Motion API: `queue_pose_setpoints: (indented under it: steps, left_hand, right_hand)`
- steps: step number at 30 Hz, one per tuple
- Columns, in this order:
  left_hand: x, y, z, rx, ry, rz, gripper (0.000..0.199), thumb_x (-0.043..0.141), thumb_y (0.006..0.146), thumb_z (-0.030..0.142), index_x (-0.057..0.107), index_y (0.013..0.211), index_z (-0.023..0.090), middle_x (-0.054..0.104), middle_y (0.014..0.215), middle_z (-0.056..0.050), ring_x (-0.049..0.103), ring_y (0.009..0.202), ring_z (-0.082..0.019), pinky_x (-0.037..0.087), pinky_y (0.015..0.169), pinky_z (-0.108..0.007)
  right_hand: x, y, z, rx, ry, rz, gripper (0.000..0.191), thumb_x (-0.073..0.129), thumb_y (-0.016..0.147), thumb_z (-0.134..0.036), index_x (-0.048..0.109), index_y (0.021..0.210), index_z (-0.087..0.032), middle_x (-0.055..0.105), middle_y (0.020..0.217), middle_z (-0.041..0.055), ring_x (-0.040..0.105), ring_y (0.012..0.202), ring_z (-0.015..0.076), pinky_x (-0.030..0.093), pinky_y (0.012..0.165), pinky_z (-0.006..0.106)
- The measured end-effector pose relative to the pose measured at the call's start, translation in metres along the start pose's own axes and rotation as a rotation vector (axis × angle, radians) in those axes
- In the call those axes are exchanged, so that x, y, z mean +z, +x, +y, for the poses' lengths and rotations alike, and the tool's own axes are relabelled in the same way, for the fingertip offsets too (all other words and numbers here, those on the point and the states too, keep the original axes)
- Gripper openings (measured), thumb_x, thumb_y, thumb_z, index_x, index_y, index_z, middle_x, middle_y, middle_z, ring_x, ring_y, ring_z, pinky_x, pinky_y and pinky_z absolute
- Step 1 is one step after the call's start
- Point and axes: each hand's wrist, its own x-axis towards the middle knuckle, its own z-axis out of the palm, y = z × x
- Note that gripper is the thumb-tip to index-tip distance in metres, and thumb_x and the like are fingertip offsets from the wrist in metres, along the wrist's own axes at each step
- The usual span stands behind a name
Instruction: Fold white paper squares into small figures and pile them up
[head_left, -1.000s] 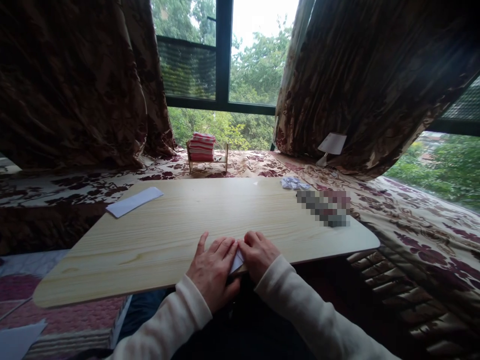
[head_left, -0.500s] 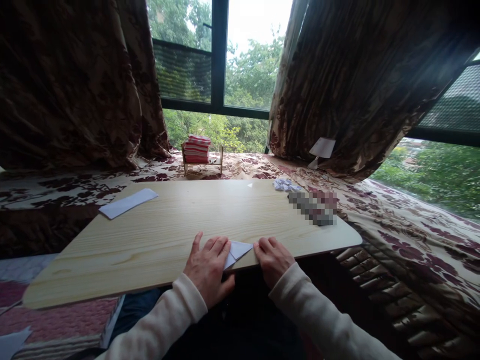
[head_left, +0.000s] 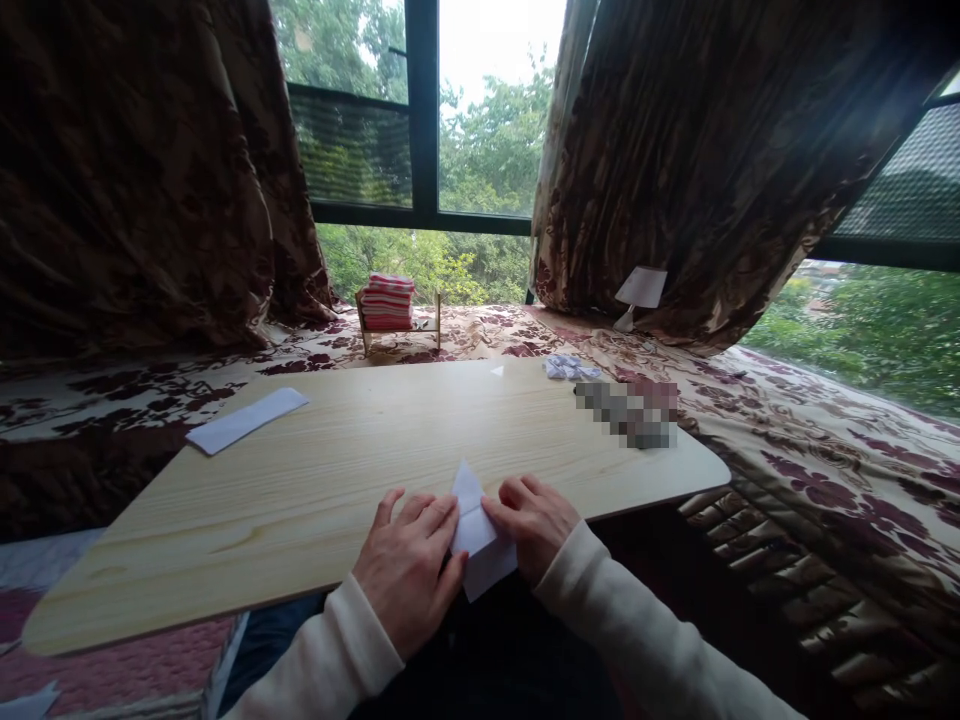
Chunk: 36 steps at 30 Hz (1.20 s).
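Paper (head_left: 476, 530), 1 folded piece, gripped between 2 hands, left hand (head_left: 411, 560) and right hand (head_left: 534, 522).

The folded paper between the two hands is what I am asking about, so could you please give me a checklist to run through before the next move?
1. Left hand on the folded paper: ok, at its left side.
2. Right hand on the paper: ok, at its right side.
3. Whole paper over the table: not ok, its near end reaches past the near edge.
4. Creases pressed sharp: cannot tell, too small to judge.
5. Long white paper away from the hands: ok, it lies apart at the far left.
6. Items under the pixelated patch identified: cannot tell.
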Motion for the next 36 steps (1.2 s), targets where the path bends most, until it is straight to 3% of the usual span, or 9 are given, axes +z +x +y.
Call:
queue_pose_setpoints:
  steps: [3,7,11,15,20,25,28,32,36]
  left_hand:
    - [0.008,-0.008,-0.005,0.035,-0.009,0.035,0.039,0.046,0.08,0.034,0.053,0.116,0.019,0.058,0.118,-0.006,0.046,0.106,-0.026,0.018,0.098,-0.05]
    - [0.012,-0.015,-0.008,0.053,-0.021,0.043,0.049,0.05,0.077,0.038,0.048,0.122,0.02,0.054,0.124,-0.006,0.044,0.111,-0.026,0.014,0.101,-0.05]
    - [0.011,-0.014,-0.008,0.047,-0.064,0.058,0.05,0.055,0.071,0.039,0.052,0.118,0.022,0.056,0.12,-0.005,0.045,0.11,-0.026,0.014,0.102,-0.05]
    - [0.007,-0.008,-0.01,0.046,-0.107,0.055,0.045,0.058,0.067,0.033,0.056,0.111,0.022,0.059,0.113,-0.005,0.046,0.108,-0.026,0.015,0.102,-0.05]
    - [0.006,-0.005,-0.011,0.066,-0.104,0.047,0.045,0.058,0.065,0.031,0.056,0.109,0.022,0.055,0.121,-0.005,0.042,0.113,-0.027,0.014,0.102,-0.051]
    - [0.007,-0.007,-0.01,0.044,-0.093,0.036,0.046,0.058,0.064,0.031,0.056,0.109,0.023,0.055,0.122,-0.006,0.042,0.114,-0.029,0.014,0.102,-0.052]
    - [0.007,-0.007,-0.009,0.036,-0.115,0.041,0.047,0.057,0.065,0.031,0.055,0.11,0.022,0.056,0.12,-0.006,0.042,0.113,-0.028,0.012,0.102,-0.052]
    - [0.008,-0.008,-0.008,0.02,-0.122,0.041,0.045,0.057,0.065,0.031,0.056,0.109,0.023,0.056,0.119,-0.006,0.043,0.111,-0.028,0.012,0.102,-0.052]
    - [0.01,-0.009,-0.008,0.013,-0.106,0.035,0.047,0.058,0.065,0.031,0.054,0.11,0.022,0.055,0.12,-0.007,0.042,0.113,-0.028,0.012,0.103,-0.052]
  right_hand:
    - [-0.008,0.007,0.006,0.051,0.016,-0.076,0.032,0.055,0.07,-0.016,0.064,0.1,-0.023,0.058,0.083,0.0073,0.046,0.075,0.0206,0.037,0.064,0.031]
    - [-0.01,0.026,0.021,-0.025,0.083,-0.131,0.035,0.054,0.073,-0.017,0.063,0.105,-0.028,0.058,0.087,0.0066,0.049,0.078,0.0206,0.039,0.067,0.03]
    - [-0.004,0.053,0.044,0.113,0.273,-0.109,0.022,0.051,0.078,-0.019,0.07,0.089,-0.022,0.06,0.085,0.0054,0.054,0.076,0.0165,0.041,0.067,0.026]
    - [0.0,0.08,0.052,-0.036,0.545,-0.22,0.028,0.059,0.075,-0.024,0.064,0.102,-0.019,0.059,0.096,0.0041,0.057,0.073,0.0122,0.043,0.066,0.022]
    - [0.0,0.106,0.039,-0.162,0.367,-0.415,0.028,0.073,0.061,-0.022,0.068,0.088,-0.022,0.06,0.083,0.0005,0.055,0.068,0.0121,0.041,0.062,0.021]
    - [-0.007,0.114,0.029,-0.163,0.285,-0.444,0.022,0.075,0.057,-0.024,0.068,0.077,-0.021,0.063,0.078,-0.0005,0.055,0.065,0.0118,0.039,0.058,0.02]
    - [-0.014,0.105,0.024,-0.111,0.275,-0.385,0.017,0.071,0.06,-0.021,0.068,0.077,-0.019,0.064,0.074,0.0004,0.055,0.065,0.0127,0.038,0.056,0.02]
    - [-0.018,0.081,0.015,-0.003,0.263,-0.181,0.009,0.06,0.069,-0.018,0.067,0.074,-0.019,0.064,0.067,0.0007,0.054,0.061,0.0127,0.038,0.056,0.022]
    - [-0.009,0.058,0.004,0.036,0.32,0.018,0.009,0.059,0.07,-0.016,0.067,0.07,-0.019,0.062,0.071,0.0019,0.055,0.068,0.0134,0.04,0.061,0.023]
